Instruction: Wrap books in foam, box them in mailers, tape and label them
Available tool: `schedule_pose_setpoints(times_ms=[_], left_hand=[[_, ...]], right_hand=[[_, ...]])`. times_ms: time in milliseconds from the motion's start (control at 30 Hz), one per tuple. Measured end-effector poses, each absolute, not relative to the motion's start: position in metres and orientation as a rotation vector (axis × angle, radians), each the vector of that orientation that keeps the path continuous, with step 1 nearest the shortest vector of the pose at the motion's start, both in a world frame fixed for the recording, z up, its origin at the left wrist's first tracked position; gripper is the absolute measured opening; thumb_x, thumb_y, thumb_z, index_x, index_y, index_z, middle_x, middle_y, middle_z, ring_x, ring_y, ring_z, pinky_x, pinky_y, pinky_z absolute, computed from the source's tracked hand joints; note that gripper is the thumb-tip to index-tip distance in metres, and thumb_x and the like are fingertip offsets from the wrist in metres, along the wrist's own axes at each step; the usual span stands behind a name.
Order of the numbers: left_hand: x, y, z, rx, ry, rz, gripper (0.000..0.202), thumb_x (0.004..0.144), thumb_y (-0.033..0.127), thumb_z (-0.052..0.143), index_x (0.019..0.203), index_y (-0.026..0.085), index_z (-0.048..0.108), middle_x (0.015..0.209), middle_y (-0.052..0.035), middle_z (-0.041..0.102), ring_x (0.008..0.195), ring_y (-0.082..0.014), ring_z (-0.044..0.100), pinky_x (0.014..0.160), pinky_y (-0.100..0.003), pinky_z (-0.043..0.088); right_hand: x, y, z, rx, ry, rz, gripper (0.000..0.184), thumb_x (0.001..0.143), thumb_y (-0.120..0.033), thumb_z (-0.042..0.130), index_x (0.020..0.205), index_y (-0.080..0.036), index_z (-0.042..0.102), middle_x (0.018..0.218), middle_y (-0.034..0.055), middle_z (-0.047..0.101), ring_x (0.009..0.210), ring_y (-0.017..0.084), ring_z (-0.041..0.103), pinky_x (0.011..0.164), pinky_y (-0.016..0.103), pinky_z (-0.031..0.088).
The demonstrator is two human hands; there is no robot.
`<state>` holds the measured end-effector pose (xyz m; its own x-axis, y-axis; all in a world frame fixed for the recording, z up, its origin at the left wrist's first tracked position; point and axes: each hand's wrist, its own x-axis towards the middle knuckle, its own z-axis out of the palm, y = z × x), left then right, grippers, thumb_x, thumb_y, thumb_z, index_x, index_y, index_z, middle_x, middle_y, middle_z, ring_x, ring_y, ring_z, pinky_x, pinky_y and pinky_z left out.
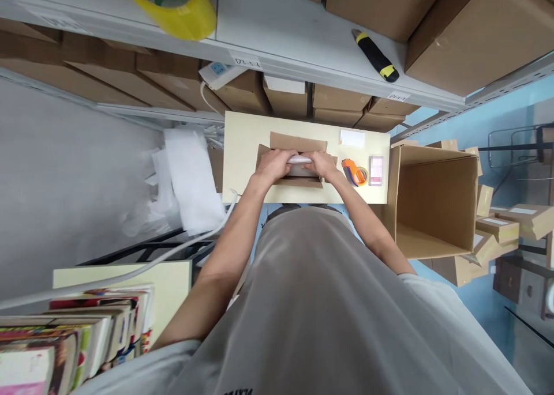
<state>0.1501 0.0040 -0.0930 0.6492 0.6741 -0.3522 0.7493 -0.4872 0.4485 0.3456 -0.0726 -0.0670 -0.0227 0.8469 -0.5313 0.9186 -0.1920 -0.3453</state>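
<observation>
Over the small carton [298, 142], a pale packet [300, 160] is clamped from both ends by the left hand [272, 165] and the right hand [324, 164], fingers curled on it. The carton's flaps could be crushed if the packet is pressed askew, and the orange tape dispenser [355, 173] just beside the right wrist may be knocked along the cream table [242, 153].

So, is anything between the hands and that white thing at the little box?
Nothing visible. The left hand and right hand both hold the white packet at the open small box.
</observation>
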Motion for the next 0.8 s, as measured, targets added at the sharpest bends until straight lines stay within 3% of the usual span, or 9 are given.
schedule_pose_setpoints(times_ms=[100, 267, 500, 667, 800], left_hand=[[0.153, -0.002, -0.108, 2.266, 1.093, -0.247, 0.057, 0.09, 0.016, 0.069, 0.143, 0.033, 0.081, 0.131, -0.0103, 0.086, 0.125, -0.0401, 0.079, 0.105, -0.046, 0.06], [0.157, -0.008, -0.128, 2.264, 1.026, -0.334, 0.062, 0.088, 0.008, 0.065, 0.145, 0.027, 0.08, 0.137, -0.0134, 0.084, 0.129, -0.0378, 0.078, 0.109, -0.045, 0.059], [0.15, -0.007, -0.13, 2.3, 0.945, -0.193, 0.056, 0.093, 0.012, 0.059, 0.146, 0.019, 0.078, 0.147, -0.019, 0.078, 0.139, -0.0394, 0.071, 0.124, -0.054, 0.052], [0.105, -0.022, -0.124, 2.252, 0.989, 0.084, 0.051, 0.101, 0.021, 0.056, 0.149, 0.02, 0.075, 0.159, -0.0157, 0.072, 0.154, -0.0386, 0.06, 0.134, -0.059, 0.044], [0.072, -0.034, -0.118, 2.131, 1.274, 0.37, 0.052, 0.105, 0.032, 0.06, 0.156, 0.024, 0.067, 0.173, -0.0158, 0.059, 0.165, -0.04, 0.047, 0.138, -0.063, 0.037]], right_hand=[[0.341, -0.079, -0.083, 2.089, 1.888, -0.989, 0.042, 0.112, -0.034, 0.067, 0.153, -0.032, 0.074, 0.145, 0.0078, 0.083, 0.139, 0.034, 0.075, 0.117, 0.044, 0.057], [0.323, -0.077, -0.098, 1.96, 1.81, -0.926, 0.042, 0.11, -0.023, 0.064, 0.149, -0.015, 0.073, 0.143, 0.0217, 0.082, 0.135, 0.034, 0.077, 0.124, 0.046, 0.05], [0.318, -0.078, -0.086, 2.024, 1.824, -0.873, 0.049, 0.109, -0.024, 0.061, 0.157, -0.014, 0.064, 0.151, 0.027, 0.075, 0.138, 0.036, 0.073, 0.125, 0.05, 0.051], [0.34, -0.13, -0.07, 2.39, 1.984, -0.768, 0.044, 0.117, -0.026, 0.046, 0.153, -0.018, 0.07, 0.159, 0.0184, 0.072, 0.148, 0.032, 0.065, 0.129, 0.047, 0.049], [0.367, -0.172, -0.077, 2.812, 1.748, -0.605, 0.052, 0.116, -0.032, 0.045, 0.161, -0.013, 0.063, 0.163, 0.0253, 0.066, 0.151, 0.038, 0.063, 0.129, 0.057, 0.05]])
